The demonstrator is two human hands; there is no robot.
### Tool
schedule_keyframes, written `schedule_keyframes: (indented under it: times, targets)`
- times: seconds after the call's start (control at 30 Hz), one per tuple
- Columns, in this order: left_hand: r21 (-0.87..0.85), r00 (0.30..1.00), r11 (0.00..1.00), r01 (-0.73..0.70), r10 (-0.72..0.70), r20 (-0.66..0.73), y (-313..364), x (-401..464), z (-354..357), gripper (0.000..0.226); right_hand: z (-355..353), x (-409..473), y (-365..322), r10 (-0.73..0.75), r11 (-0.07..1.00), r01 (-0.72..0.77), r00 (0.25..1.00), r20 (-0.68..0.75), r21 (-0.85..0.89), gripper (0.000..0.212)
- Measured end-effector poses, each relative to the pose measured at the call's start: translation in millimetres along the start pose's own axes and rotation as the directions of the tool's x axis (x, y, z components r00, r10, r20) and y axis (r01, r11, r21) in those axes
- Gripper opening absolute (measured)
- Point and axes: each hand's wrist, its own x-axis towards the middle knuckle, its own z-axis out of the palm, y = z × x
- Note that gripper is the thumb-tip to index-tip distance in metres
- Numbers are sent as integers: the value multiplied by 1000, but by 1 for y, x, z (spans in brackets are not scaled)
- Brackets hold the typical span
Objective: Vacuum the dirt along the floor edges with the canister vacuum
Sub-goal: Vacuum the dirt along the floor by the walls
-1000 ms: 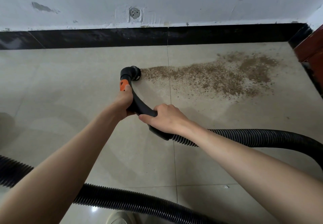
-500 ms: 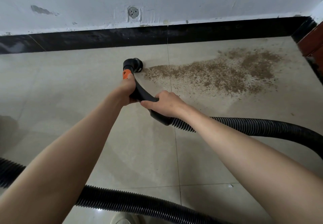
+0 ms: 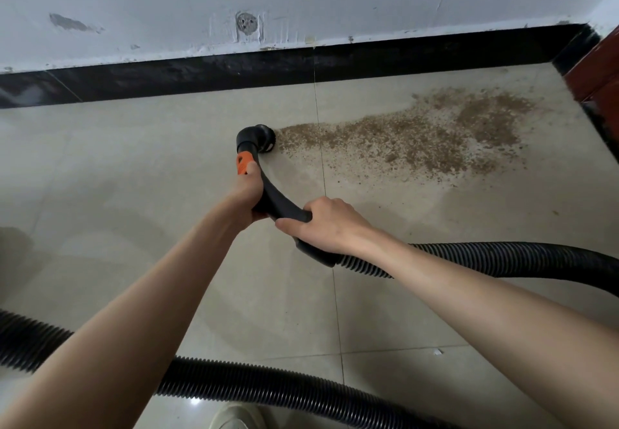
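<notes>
Vacuum nozzle (image 3: pixel 260 136) set on the floor (image 3: pixel 134 167) at the left tip of the dirt (image 3: pixel 418 140).

The curved wand (image 3: pixel 278 205) is grasped by both hands: the left hand (image 3: pixel 248 194) is wrapped just below the orange collar (image 3: pixel 244 162), the right hand (image 3: pixel 326 224) is curled round the rear end where the hose (image 3: pixel 502 261) joins. The dirt is spread rightward near the black skirting (image 3: pixel 201 73).

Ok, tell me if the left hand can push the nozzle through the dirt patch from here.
Probably yes. The left hand grips the black wand just behind the nozzle, which sits at the dirt patch's left end, with bare tile between.
</notes>
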Motion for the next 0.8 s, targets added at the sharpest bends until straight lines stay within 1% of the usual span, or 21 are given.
schedule_keyframes:
  times: [0.1,0.27,0.43,0.67,0.8]
  targets:
    - [7,1000,1000,-16,16,-2,9,4,1,55,-4,9,-3,3,1000,-3,1000,-14,19,52]
    - [43,1000,999,-5,5,10,17,9,3,58,-6,16,-1,10,999,-9,1000,-29,33,52]
    - [26,999,1000,-7,6,35,15,9,12,59,-9,14,7,20,1000,-19,999,-44,14,49]
    - [34,999,999,4,-6,49,19,5,33,49,-21,8,19,46,998,-44,997,-55,38,53]
    - [47,998,999,1,-4,64,21,3,47,48,-28,4,29,49,997,-45,996,-72,55,54]
